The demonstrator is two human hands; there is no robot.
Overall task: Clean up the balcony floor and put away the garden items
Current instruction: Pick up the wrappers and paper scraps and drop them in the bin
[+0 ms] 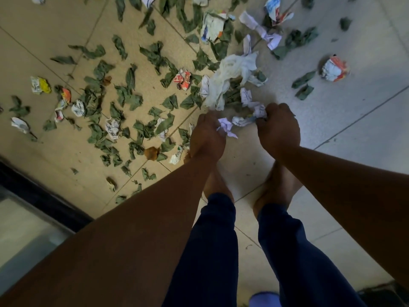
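Observation:
Both arms reach down to the tiled balcony floor (332, 120). My left hand (207, 136) grips a crumpled white paper scrap (225, 127). My right hand (277, 127) grips another crumpled paper (245, 120), with more scraps at its knuckles. Just beyond the hands lies a heap of white plastic or cloth (232, 78) mixed with green leaves (232, 96). Dry green leaves (130, 96) and crumpled paper balls (182, 79) are scattered across the tan tiles to the left.
My bare feet (276, 187) in dark blue trousers stand just behind the hands. A dark door frame (44, 200) with glass runs along the lower left. A crumpled orange-and-white paper ball (334, 68) lies at right. A purple object (264, 299) shows at the bottom edge.

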